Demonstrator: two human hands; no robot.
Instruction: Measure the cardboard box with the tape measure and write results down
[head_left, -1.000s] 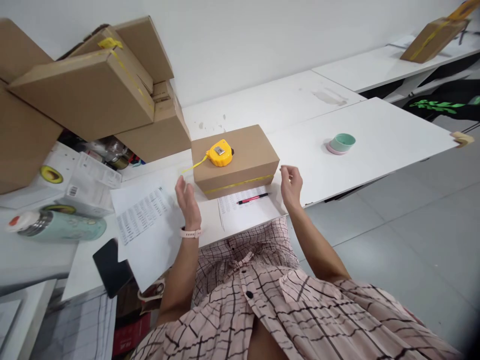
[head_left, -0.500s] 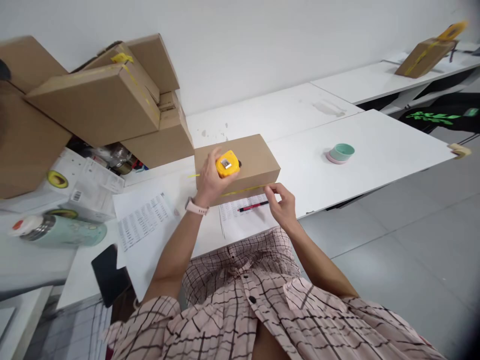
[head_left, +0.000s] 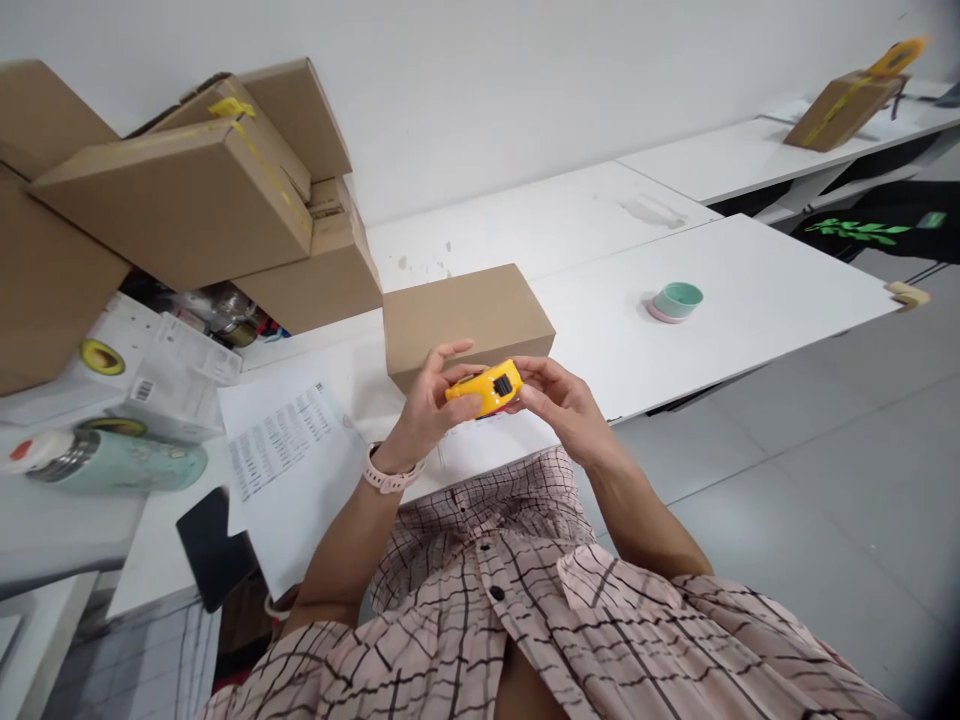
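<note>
A yellow tape measure (head_left: 487, 388) with a black slide button is held in front of my body, above the table's near edge. My left hand (head_left: 435, 405) grips its left end, thumb along the lower side and index finger raised. At the other end, my right hand (head_left: 562, 400) pinches it between thumb and fingers. No extended blade shows. Just behind both hands lies a closed brown cardboard box (head_left: 465, 305). Under the hands is a printed sheet (head_left: 480, 445), mostly covered; the pen on it is largely hidden.
Stacked cardboard boxes (head_left: 180, 190) fill the left back. Printed papers (head_left: 292, 460), a mint bottle (head_left: 127, 460) and a black phone (head_left: 214, 550) lie at left. To the right stands a small green cup (head_left: 677, 299). Another box (head_left: 832, 110) with a yellow tool sits far right.
The tape measure has come off the box toward me and turned on edge, its blade out of sight. My right hand has left the box's front edge and now holds the tape measure too.
</note>
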